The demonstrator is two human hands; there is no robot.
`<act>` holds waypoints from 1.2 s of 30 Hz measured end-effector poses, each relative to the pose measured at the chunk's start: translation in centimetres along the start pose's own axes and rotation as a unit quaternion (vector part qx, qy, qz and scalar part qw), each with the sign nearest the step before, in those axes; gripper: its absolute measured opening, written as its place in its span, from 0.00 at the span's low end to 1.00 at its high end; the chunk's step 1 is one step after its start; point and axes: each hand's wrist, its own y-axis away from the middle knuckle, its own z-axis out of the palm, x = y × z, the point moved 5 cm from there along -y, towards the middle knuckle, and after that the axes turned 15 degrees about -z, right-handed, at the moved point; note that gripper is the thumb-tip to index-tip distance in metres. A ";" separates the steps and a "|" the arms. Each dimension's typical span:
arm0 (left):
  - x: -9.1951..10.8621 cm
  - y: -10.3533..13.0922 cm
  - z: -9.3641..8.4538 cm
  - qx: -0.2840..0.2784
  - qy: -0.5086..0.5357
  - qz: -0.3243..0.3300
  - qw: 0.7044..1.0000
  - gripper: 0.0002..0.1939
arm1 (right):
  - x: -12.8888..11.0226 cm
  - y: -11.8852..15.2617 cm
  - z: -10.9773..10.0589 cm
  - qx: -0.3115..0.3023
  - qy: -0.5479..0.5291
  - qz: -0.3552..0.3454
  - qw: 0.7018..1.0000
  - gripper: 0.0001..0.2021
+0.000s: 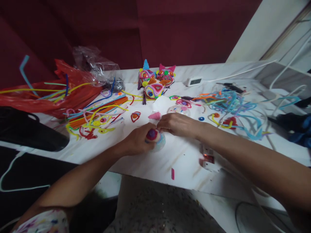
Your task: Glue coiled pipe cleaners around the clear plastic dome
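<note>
My left hand (139,139) is closed around a small rounded craft piece (158,142), pale with a red and purple round patch on its near side. Fingers of my right hand (173,123) are pinched together at the far side of that piece; what sits between the fingertips is hidden. Just beyond them lies a pink cone-shaped piece (155,115). A red-edged eye-shaped piece (135,116) rests to the left of it. Farther back, several colourful decorated craft heads (155,89) with pointed ears or horns stand together.
Pipe cleaners (97,113) and a red plastic bag (80,82) cover the left, near a black container (31,129). Blue pipe cleaners (230,103) lie tangled at right. A white power strip (210,165) sits under my right forearm. A small display (195,81) stands behind.
</note>
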 end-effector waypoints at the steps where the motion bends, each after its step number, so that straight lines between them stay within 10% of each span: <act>1: 0.1 0.1 0.0 -0.002 0.009 0.002 1.000 0.25 | 0.0 0.0 -0.1 -0.002 -0.002 0.006 1.000 0.12; 7: -0.7 0.8 0.0 -0.024 0.102 0.006 0.995 0.26 | -0.1 -0.2 -0.5 0.000 -0.013 0.043 0.999 0.11; 18: -3.4 3.2 0.1 0.138 0.097 0.006 0.986 0.23 | 0.3 -0.9 -0.9 0.029 -0.096 0.068 0.993 0.22; 36: -1.7 -2.3 -1.1 -0.116 0.023 0.156 0.981 0.24 | -1.3 3.2 -0.1 0.034 -0.067 0.123 0.990 0.21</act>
